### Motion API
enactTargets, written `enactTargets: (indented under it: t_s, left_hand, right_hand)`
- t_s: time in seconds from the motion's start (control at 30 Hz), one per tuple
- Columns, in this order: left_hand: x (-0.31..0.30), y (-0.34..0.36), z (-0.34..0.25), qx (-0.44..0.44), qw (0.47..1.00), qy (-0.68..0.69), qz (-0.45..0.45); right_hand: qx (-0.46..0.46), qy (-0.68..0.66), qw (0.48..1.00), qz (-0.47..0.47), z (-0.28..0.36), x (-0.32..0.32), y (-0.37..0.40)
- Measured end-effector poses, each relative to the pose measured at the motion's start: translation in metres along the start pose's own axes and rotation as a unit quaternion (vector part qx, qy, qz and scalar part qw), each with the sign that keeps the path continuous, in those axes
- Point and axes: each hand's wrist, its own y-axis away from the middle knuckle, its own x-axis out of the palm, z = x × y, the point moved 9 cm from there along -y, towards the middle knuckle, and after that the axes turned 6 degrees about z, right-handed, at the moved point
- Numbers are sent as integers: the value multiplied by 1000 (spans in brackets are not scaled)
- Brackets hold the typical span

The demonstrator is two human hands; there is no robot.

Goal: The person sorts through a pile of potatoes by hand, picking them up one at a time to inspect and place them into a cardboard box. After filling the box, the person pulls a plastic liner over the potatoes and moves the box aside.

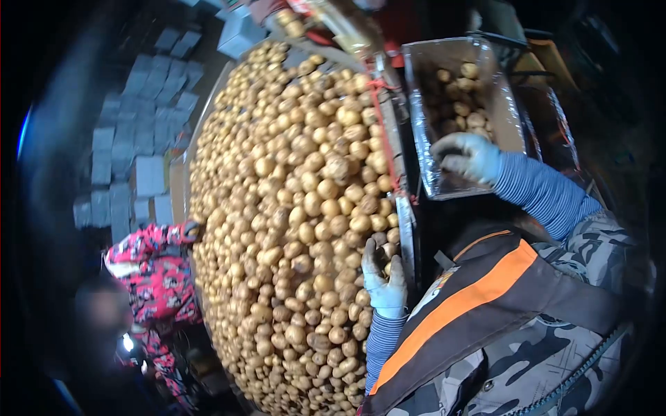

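A heap of round yellow-brown potatoes (298, 187) fills the large work surface. My left hand (385, 284), in a pale blue glove with dark fingertips, is at the near edge of the heap. Its thumb and fingers are spread, with potatoes just beyond and between them; I see none clearly gripped. My right hand (470, 157), also gloved, reaches over a box lined with clear plastic (510, 125). Its fingers are curved and apart, and nothing shows between them. Several potatoes (465, 97) lie inside that box.
A metal-edged rim with red trim (388, 132) runs between the heap and the box. Another plastic-lined box (551, 128) stands beside it. Across the heap, a person in a pink patterned jacket (163, 277) has one hand at its edge. Stacked cartons (149, 177) stand behind.
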Motion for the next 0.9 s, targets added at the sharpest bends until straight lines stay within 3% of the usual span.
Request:
enactTargets:
  t_s: [0.03, 0.1, 0.13, 0.27, 0.3, 0.33, 0.4, 0.47, 0.53, 0.63, 0.67, 0.7, 0.77, 0.9]
  left_hand:
    - [-8, 6, 4, -45, 999, 5, -6]
    - [-28, 22, 18, -64, 997, 20, -47]
    - [-36, 29, 26, -75, 994, 27, -68]
    - [-81, 55, 38, -70, 983, 28, -169]
    - [-91, 64, 40, -126, 972, 78, -182]
    - [-104, 68, 45, -103, 977, 19, -186]
    - [-125, 74, 56, -84, 969, -78, -220]
    - [-139, 75, 66, -86, 970, -41, -225]
    - [-156, 54, 24, -208, 943, -160, -204]
    - [-170, 42, 90, -114, 925, 159, -325]
    - [-173, 35, 109, -137, 931, 123, -314]
    - [-172, 23, 108, -152, 912, 201, -322]
    - [-177, 2, 125, -120, 933, 148, -305]
    - [-188, -23, 155, -95, 950, -35, -295]
  right_hand:
    - [98, -28, 992, 72, 0, 36, -8]
    - [130, 73, 973, 176, 4, 85, -21]
    - [59, 190, 958, 209, 10, 106, -31]
    - [96, 211, 935, 270, 37, 162, -40]
    - [-6, 258, 931, 259, 29, 168, -47]
    - [-122, 338, 902, 239, 32, 175, -51]
    - [-122, 360, 894, 239, 22, 180, -59]
    - [-110, 435, 860, 242, 21, 182, -66]
    - [-97, 465, 846, 243, 10, 180, -75]
    - [-142, 461, 843, 237, 6, 175, -85]
    - [-163, 454, 845, 229, 5, 173, -89]
    - [-155, 463, 839, 239, -2, 172, -93]
    - [-132, 522, 797, 275, -2, 179, -89]
    - [-113, 503, 802, 301, -5, 176, -90]
